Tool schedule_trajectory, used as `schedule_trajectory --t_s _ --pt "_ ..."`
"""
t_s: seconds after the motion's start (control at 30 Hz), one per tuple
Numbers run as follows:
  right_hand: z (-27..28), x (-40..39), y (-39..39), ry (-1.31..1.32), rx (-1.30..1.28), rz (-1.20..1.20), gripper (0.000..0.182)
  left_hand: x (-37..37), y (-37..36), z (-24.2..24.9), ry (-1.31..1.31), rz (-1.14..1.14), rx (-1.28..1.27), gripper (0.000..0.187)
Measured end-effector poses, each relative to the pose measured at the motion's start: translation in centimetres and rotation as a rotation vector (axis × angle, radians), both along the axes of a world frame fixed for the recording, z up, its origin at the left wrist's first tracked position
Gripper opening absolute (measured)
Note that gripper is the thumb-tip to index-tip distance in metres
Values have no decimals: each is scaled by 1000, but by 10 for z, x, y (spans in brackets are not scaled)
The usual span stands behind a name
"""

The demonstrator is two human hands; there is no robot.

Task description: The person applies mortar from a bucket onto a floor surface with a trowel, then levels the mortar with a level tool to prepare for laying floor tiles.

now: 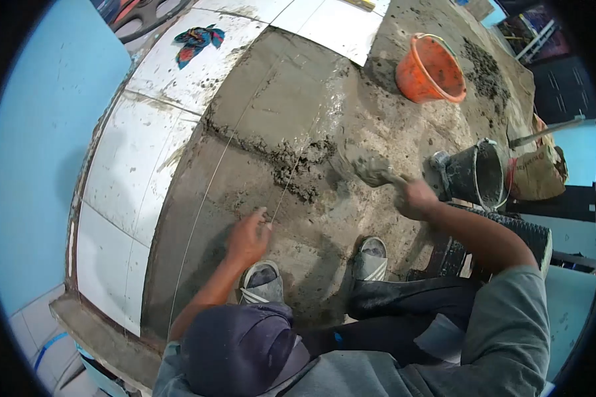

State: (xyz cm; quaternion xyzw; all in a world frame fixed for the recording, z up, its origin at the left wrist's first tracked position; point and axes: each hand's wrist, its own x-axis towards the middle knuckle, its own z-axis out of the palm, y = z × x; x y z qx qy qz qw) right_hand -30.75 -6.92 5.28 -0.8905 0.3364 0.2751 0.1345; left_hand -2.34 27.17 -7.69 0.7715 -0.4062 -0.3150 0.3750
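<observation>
My right hand point(417, 200) is wrapped around the handle of a trowel point(375, 171), whose blade is coated in wet grey mortar and slants over the floor. My left hand point(248, 237) is low over the mortar bed, fingers curled together near a taut string line point(281, 198); what they pinch, if anything, I cannot tell. Ahead of both hands lies a smoothed patch of mortar point(288, 86), with a crumbly ridge of mortar point(301, 169) along its near edge. A second string point(208, 188) runs to the left of my left hand.
White tiles point(116, 261) line the left side beside a blue wall point(53, 132). A patterned cloth point(197, 45) lies on them. An orange bucket point(414, 76) stands ahead right; a black bucket point(467, 173) tips on its side near a brown sack point(538, 175). Sandalled feet point(372, 261) are below.
</observation>
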Motion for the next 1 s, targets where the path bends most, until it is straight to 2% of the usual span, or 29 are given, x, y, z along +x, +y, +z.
schedule_trajectory --t_s 0.07,0.17,0.27,0.37,0.47,0.5,0.6,0.7,0.8,0.9,1.0 --pt "-19 -49 -33 -6 -172 392 63 -20 9 -4 195 -30 160 39" --pt "-29 -75 -42 -32 -176 283 65 -18 13 23 366 -40 235 45" --pt "-68 -81 -37 -34 -6 -168 61 -12 32 0 460 33 199 44" --pt "-88 -68 -23 -287 125 -193 54 -5 34 8 627 86 211 40" --pt "-96 -56 -28 -94 240 -200 50 -13 32 -2 673 73 179 37" --pt "-102 -57 -35 50 337 -290 49 -16 28 3 637 72 219 35" --pt "-102 -69 -45 -99 233 -91 50 -21 13 6 573 81 274 32" --pt "-90 -68 -41 -162 -18 -148 53 -20 20 -9 604 111 246 29" --pt "-76 -64 -29 -729 -283 48 52 -15 20 -18 599 137 218 28" --pt "-93 -58 -24 -907 -233 15 46 -15 23 -24 594 153 233 28" --pt "-98 -51 -24 -118 -109 208 40 -15 19 -19 585 141 259 27"
